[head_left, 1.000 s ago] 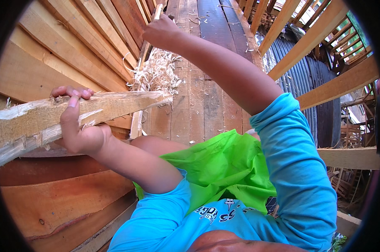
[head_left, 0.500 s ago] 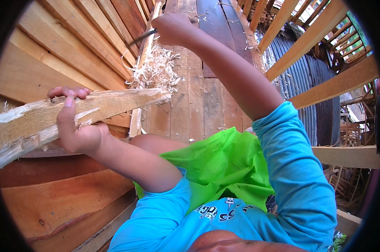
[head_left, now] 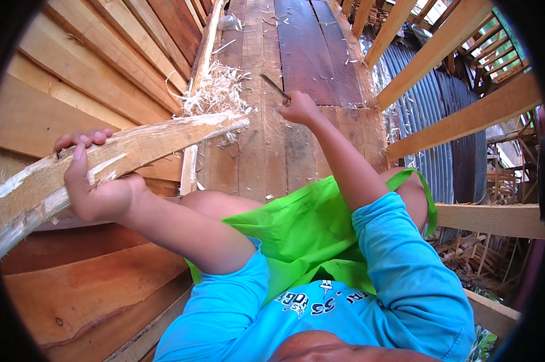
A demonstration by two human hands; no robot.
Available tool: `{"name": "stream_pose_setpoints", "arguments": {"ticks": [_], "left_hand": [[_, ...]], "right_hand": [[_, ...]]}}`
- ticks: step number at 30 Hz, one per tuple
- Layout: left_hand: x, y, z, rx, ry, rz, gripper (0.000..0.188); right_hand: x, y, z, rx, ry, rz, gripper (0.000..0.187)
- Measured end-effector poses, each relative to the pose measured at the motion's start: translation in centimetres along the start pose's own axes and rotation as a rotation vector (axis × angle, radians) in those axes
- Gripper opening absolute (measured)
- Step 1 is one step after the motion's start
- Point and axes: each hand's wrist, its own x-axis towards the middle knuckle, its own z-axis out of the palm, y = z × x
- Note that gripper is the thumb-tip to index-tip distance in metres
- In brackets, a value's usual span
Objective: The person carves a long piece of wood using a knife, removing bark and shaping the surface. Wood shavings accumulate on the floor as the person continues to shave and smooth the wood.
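My left hand [head_left: 100,190] is wrapped round a rough-hewn piece of wood [head_left: 155,142], fingers over its far edge and thumb on top. Splintered pale strips run along this wood, and it tapers to a point on the right. In my right hand [head_left: 301,108], closed over the floorboards to the right of that point, is a knife [head_left: 275,87] with a narrow dark blade aimed far and left. The fist hides its handle. Beyond the tapered end lies a heap of curly wood shavings [head_left: 215,90].
Upright planks [head_left: 79,78] form a wall on the left. Slatted rails [head_left: 435,54] line the right, with corrugated metal sheets [head_left: 438,130] beyond them. Loose shavings dot the plank floor [head_left: 248,163]. A small round grey object [head_left: 226,23] sits at the far end.
My right hand has swung with the knife from the far left, over the shavings, back nearer and to the right. The piece of wood and my left hand have shifted slightly left.
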Motion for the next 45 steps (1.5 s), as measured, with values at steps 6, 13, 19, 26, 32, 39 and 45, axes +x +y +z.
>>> {"name": "stream_pose_setpoints", "arguments": {"ticks": [6, 13, 19, 26, 32, 39, 45], "left_hand": [[0.0, 0.2, 0.3, -0.009, 0.008, -0.017, 0.029], [0.1, -0.1, -0.4, 0.06, -0.02, 0.008, 0.028], [0.2, -0.1, -0.4, 0.07, -0.046, 0.018, 0.027], [0.5, 0.1, -0.9, 0.041, -0.019, 0.011, 0.027], [0.7, 0.1, -1.1, -0.005, -0.051, -0.021, 0.027], [1.1, 0.5, -1.6, -0.003, -0.061, -0.01, 0.027], [0.8, -0.1, -1.4, -0.005, -0.057, -0.014, 0.026]], "right_hand": [[1.2, 7.5, 2.3, -0.365, 0.091, 0.052, 0.053], [-1.8, 5.6, 1.9, -0.254, 0.149, -0.374, 0.104], [-4.3, 4.4, 6.7, -0.504, -0.073, -0.387, 0.116], [-4.2, 3.8, 9.1, -0.19, -0.164, -0.468, 0.027], [-3.5, 5.5, 10.3, -0.183, -0.073, -0.544, 0.025], [3.2, -0.4, 4.3, 0.565, 0.4, -0.104, 0.013], [5.8, -11.9, -6.6, 0.885, 1.288, -0.241, 0.027]]}}
